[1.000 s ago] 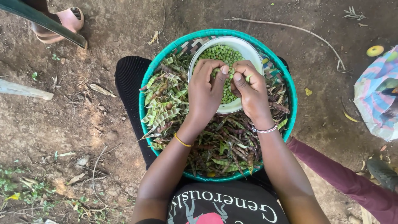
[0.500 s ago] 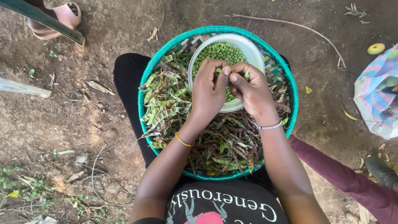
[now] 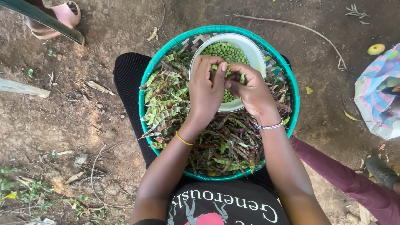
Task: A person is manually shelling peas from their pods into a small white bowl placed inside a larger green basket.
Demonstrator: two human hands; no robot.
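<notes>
Above the bowl (image 3: pixel 255 54), hands pinch a pod (image 3: pixel 241 77).

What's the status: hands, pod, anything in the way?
Left hand and right hand both pinching a green pod over the white bowl of peas. Nothing in the way.

The basket (image 3: pixel 143 112) has a teal-green rim. The bowl (image 3: pixel 254 52) at twelve o'clock is white, and the peas (image 3: pixel 227 52) in it are bright green. The pods (image 3: pixel 166 104) are light green at nine o'clock and dark purple-brown at six. The cloth (image 3: pixel 377 96) at three o'clock has pink, blue and white patches. The sandal (image 3: pixel 62 16) at eleven o'clock is pink.
</notes>
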